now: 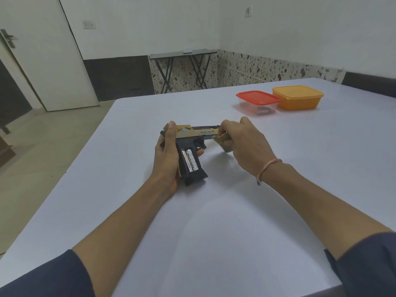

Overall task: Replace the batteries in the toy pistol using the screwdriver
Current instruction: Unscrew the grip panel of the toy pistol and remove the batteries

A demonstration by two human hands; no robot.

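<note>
Pistol (pixel 188 136): my left hand (pixel 167 159) wraps its grip, with the bay facing up.
Batteries (pixel 189 161): two sit in the pistol's open bay.
Right hand (pixel 244 142): pinches a gold piece, likely the cover (pixel 224 139), beside the pistol's barrel.
Advice: I'd hold the pistol level and align the cover squarely.

We read the toy pistol (pixel 188 144) as moulded plastic: matt black at the grip, tan printed finish on the slide. The tan cover (pixel 224 139) looks like the same plastic. The batteries (pixel 189 162) carry a glossy silver wrap. The table (pixel 214 232) is smooth and matt. The red-lidded box (pixel 257 97) is clear plastic under a glossy lid; the orange box (pixel 297 99) is opaque plastic. The sleeves (pixel 53 275) are dark cloth.
</note>
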